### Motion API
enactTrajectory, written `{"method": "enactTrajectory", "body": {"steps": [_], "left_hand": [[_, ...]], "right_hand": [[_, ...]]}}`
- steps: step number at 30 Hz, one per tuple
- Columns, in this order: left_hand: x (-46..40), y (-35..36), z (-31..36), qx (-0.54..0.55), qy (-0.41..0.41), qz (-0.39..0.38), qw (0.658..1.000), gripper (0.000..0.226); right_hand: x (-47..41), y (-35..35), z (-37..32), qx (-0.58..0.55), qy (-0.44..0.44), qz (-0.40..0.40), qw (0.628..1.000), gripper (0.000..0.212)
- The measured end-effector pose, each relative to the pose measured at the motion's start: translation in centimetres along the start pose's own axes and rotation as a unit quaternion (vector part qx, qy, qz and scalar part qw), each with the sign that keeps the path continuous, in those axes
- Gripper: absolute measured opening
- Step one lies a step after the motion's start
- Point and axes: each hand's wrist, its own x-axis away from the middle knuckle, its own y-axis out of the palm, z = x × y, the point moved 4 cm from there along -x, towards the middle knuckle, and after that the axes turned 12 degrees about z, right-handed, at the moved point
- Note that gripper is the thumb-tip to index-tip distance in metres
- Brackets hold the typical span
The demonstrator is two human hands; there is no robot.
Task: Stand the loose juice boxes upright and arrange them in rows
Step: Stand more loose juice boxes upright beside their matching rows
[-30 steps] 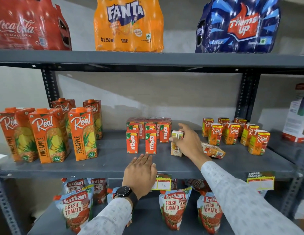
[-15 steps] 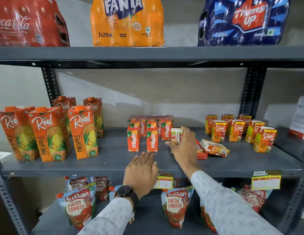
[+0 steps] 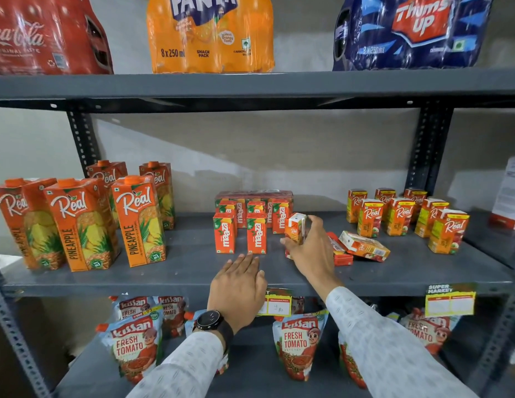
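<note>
My right hand [image 3: 311, 251] grips a small Real juice box [image 3: 296, 228], held upright just right of the standing Maaza boxes [image 3: 240, 229]. My left hand [image 3: 240, 285] lies flat, fingers spread, on the front of the grey middle shelf [image 3: 164, 271] and holds nothing. Right of my right hand, a small Real box [image 3: 364, 246] lies on its side, leaning on a red box [image 3: 341, 252] that also lies flat. Several small Real boxes [image 3: 405, 216] stand upright in rows at the right.
Tall Real pineapple cartons [image 3: 86, 222] stand at the shelf's left. Coca-Cola, Fanta [image 3: 210, 35] and Thums Up packs fill the shelf above. Kissan tomato pouches [image 3: 132, 349] hang below. Price tags [image 3: 450, 303] stick to the shelf's front edge. A white box [image 3: 509, 193] is at far right.
My right hand has lifted the small Real box and carried it back toward the Maaza rows. The lying red box is now uncovered. My left hand has stayed put.
</note>
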Motion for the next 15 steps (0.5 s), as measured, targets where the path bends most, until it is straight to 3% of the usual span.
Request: {"method": "enactTrajectory", "body": {"steps": [15], "left_hand": [[0.0,-0.15,0.13,0.003,0.0,0.001,1.0,0.073]], "right_hand": [[0.1,0.22,-0.09,-0.022,-0.008,-0.062,0.998,0.067]]}}
